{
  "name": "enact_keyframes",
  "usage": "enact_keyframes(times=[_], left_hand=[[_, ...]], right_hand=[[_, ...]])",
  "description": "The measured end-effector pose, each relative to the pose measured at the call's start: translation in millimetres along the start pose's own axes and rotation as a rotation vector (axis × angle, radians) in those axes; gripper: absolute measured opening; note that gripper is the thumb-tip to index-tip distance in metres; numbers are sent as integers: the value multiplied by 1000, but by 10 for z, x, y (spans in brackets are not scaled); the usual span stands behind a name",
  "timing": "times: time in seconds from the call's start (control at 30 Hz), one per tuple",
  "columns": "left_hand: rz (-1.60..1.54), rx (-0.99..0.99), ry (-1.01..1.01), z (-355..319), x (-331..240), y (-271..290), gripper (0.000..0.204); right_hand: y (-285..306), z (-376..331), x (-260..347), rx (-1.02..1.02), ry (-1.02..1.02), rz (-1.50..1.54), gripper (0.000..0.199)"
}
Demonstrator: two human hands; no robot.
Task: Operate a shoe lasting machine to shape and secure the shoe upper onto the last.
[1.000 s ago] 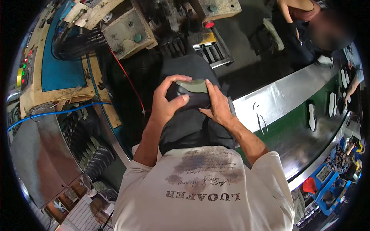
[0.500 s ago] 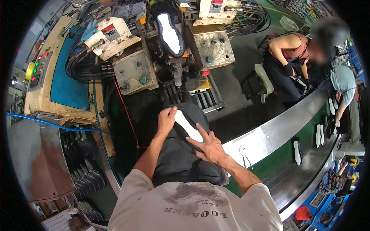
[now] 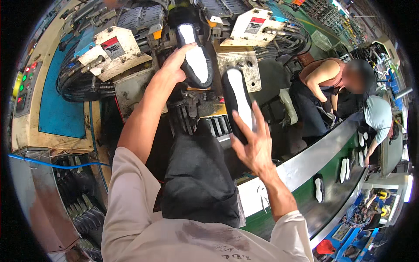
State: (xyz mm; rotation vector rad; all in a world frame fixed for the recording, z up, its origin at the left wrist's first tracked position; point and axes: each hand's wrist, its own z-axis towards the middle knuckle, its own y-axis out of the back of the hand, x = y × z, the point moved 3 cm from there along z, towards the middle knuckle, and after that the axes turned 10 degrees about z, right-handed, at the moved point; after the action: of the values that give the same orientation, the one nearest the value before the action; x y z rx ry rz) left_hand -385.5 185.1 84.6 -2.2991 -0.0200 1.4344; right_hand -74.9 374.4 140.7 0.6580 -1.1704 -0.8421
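Observation:
A black shoe upper with a white bottom [image 3: 195, 65] sits sole up on the machine in front of me. My left hand [image 3: 175, 65] grips its left side, one digit reaching onto the white; the other fingers are partly hidden. To the right, my right hand [image 3: 256, 146] holds a second black shoe upper [image 3: 240, 94], also white-bottomed, by its near end. Two fingers lie along it and the thumb is at its left side. This second upper is raised in front of the machine's right control box [image 3: 251, 65].
A metal-edged green conveyor [image 3: 297, 198] runs along my right with several shoe uppers on it. Two people work beyond it at the right. A wooden bench with a button panel [image 3: 27, 87] stands at left, near hoses and a blue cable [image 3: 56, 164].
My left hand has let go of the upper over my lap and moved forward onto the one on the machine. My right hand has carried the other upper forward and up.

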Motion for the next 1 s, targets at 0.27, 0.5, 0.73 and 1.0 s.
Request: enact_keyframes(times=[0.27,0.5,0.73,1.0], left_hand=[[-77,262,-210,-1766,523,600,71],[-329,39,-122,-2939,1881,1274,73],[71,-374,73,-3173,2857,1441,70],[126,-387,188,-3036,2697,1325,83]], right_hand=[[-479,1680,410,-100,197,-1,67],[-1199,1974,491,-54,116,-146,75],[-1343,1849,343,-259,441,-226,78],[-1374,2127,434,-325,481,-178,54]])
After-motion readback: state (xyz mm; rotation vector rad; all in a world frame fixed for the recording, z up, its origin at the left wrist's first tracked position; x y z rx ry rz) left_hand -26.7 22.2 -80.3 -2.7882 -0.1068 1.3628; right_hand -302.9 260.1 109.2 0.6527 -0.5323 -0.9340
